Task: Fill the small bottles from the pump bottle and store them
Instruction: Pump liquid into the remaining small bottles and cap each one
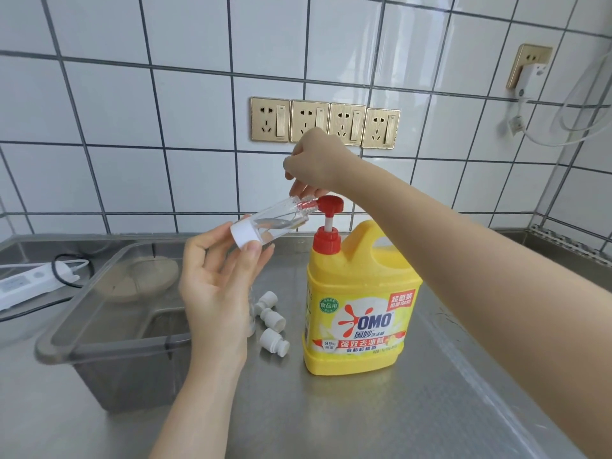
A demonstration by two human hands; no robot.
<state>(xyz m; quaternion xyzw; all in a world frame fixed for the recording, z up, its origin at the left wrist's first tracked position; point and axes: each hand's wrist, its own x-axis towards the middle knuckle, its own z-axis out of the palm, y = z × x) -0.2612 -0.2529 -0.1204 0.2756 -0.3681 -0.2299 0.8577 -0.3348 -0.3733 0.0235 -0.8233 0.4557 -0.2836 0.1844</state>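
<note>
Small bottle (275, 217) — clear plastic, white base end, held tilted near horizontal with its open neck set against the spout of the red pump head (329, 204). A thin pool of liquid lies along its lower wall; mostly unfilled.

Left hand (218, 289) — fingers loosely curled, fingertips and thumb pinching the bottle's white end; palm largely open below it.

Right hand (316, 160) — reaching over from the right, fingers bent downward above the pump head. Whether they press the plunger or steady the bottle neck cannot be told.

Pump bottle (361, 299) — yellow jug with handle, upright on the steel counter (381, 419), plunger raised. Label reads "OMO", with "99%" and Chinese text too small to transcribe fully.

White caps (272, 321) — three, loose on the counter just left of the jug, partly behind the left hand.

Clear bin (109, 309) — open storage tub at left, seemingly without bottles inside as yet.

Step in hand: filling, early. Next move likely calls for firm downward strokes on the plunger while the neck stays mated to the spout — then righting the bottle and capping it.

Power strip (29, 281) — far left, cable attached. Four gold wall sockets (324, 122) behind.
</note>
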